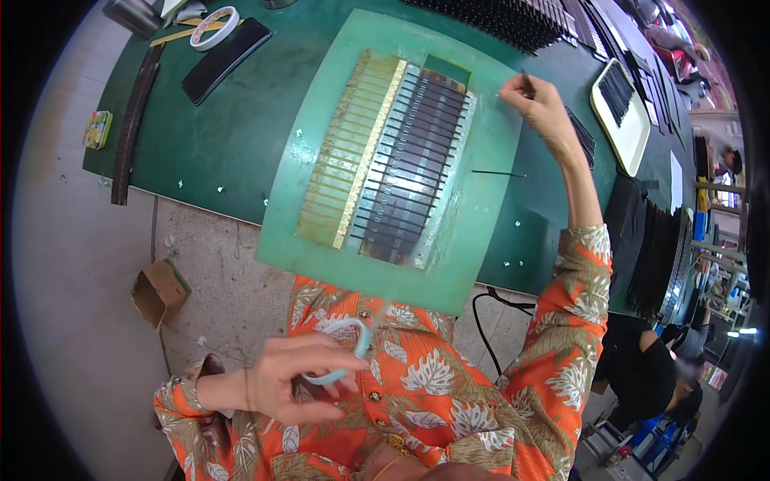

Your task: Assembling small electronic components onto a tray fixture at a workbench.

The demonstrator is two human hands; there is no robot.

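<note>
My left hand (293,381) is over my lap with a pale blue ring, a roll of tape (362,341), hooked on its curled fingers. My right hand (539,108) is raised beside the far right part of a green board (309,200), its fingers pinched on a slim dark piece (527,85) that is mostly hidden. On the board lies a slotted jig (349,152) with a brass-coloured strip. Several thin black rods (417,152) lie side by side across it. One loose black rod (497,172) rests at the board's right edge.
A black phone (227,60) and a white tape roll (215,28) lie at the far left of the green table (208,152). A cream tray (634,136) with black rods stands at right, near black bundles (654,248). A cardboard box (160,293) sits on the floor.
</note>
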